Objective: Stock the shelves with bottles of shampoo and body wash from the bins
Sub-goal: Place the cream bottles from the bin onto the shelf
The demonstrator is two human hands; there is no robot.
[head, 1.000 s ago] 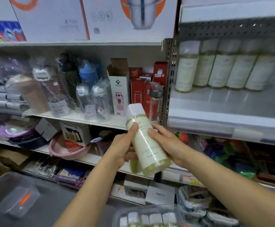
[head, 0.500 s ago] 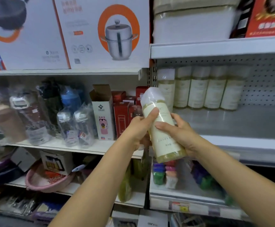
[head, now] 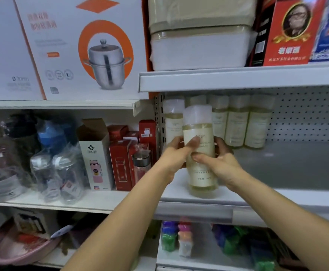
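Observation:
A pale yellow bottle with a cream label and a white cap stands upright at the front left of the grey shelf. My left hand grips its left side, thumb across the label. From the right, my right hand wraps around it, thumb on the front. Behind it, a row of several matching bottles lines the back of the shelf against the pegboard. Whether the held bottle's base touches the shelf I cannot tell.
The shelf's right part holds nothing visible. A shelf edge hangs just above the bottles. To the left stand red boxes, a white open box and wrapped water bottles. Coloured items fill the shelf below.
Both hands carried the bottle up and rightwards from chest height to the shelf and turned it from tilted to upright. The view rose, and the bin left the frame.

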